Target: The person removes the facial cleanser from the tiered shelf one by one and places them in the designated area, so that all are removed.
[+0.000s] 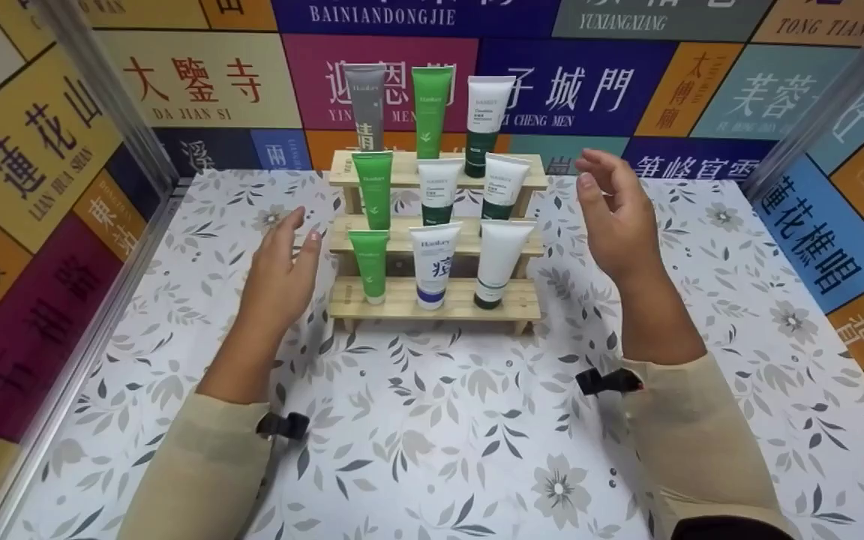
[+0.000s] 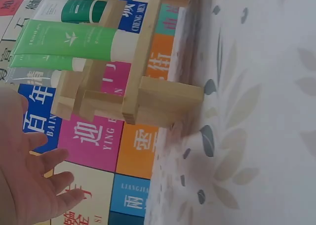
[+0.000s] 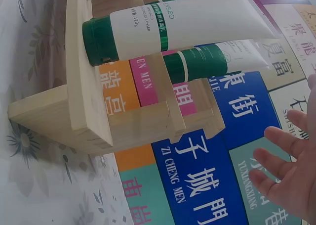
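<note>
So the wooden stand (image 1: 469, 313) sits on the desk (image 1: 447, 420) between my left grip (image 1: 278, 270) and right grip (image 1: 616, 214), with tubes (image 1: 438, 191) standing three to a step. Left grip's just beside it, right grip is out on the other side and reaching further back. Both have loosely spread fingers, nothing in them, clear of the wood.

For any nudge, I'd bring both palms in evenly and low on the wood; tubes balanced on caps look tippy to me.

Can't make out the bottoms of the grey tube (image 1: 366, 97) and green tube (image 1: 430, 105) at the back, blocked by the middle row. Part of the right grip runs off its wrist view. Some dark thing (image 1: 732, 529) is cut off well below the right grip, no clue what.
</note>
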The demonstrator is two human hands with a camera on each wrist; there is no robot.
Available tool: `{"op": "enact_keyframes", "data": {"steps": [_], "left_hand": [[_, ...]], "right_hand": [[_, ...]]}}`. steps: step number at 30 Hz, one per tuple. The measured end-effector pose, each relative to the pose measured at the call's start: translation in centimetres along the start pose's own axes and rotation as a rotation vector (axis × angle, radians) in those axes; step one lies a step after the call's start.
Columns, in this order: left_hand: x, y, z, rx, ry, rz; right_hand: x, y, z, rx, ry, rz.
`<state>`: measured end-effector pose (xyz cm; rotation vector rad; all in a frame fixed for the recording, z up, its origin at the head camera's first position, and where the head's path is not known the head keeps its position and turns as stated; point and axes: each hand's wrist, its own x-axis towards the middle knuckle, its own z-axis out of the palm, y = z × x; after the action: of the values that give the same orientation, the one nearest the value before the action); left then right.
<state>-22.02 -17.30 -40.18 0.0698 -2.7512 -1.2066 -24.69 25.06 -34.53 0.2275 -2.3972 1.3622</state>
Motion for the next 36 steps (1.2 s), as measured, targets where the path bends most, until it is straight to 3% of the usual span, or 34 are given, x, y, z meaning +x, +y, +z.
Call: {"op": "enact_keyframes", "data": {"steps": [5, 11, 15, 23, 31, 36], "left_hand": [[-0.3, -0.2, 0.5, -0.077, -0.044, -0.053], [-0.3, -0.9, 1.2, -0.239, -0.086, -0.107], [-0.3, -1.6, 1.3, -0.332, -0.103, -0.125], [-0.5, -2.5, 1.9, -0.423, -0.182, -0.132], [-0.9, -2.7, 2.3, -0.336, -0.268, -0.156], [-0.8, -3.1, 2.7, -0.356, -0.311, -0.189]], "right_hand": [[1.3, -0.5, -0.1, 0.121, -0.007, 0.016], [3.5, -1.1, 0.1, 0.244, -0.01, 0.028], [4.8, -1.6, 0.5, 0.375, -0.007, 0.049], [6.5, -1.7, 0.5, 0.558, -0.025, 0.142], [8.2, -2.7, 0.7, 0.642, -0.071, 0.203], [9.1, -3.8, 1.3, 0.634, -0.107, 0.208]]}}
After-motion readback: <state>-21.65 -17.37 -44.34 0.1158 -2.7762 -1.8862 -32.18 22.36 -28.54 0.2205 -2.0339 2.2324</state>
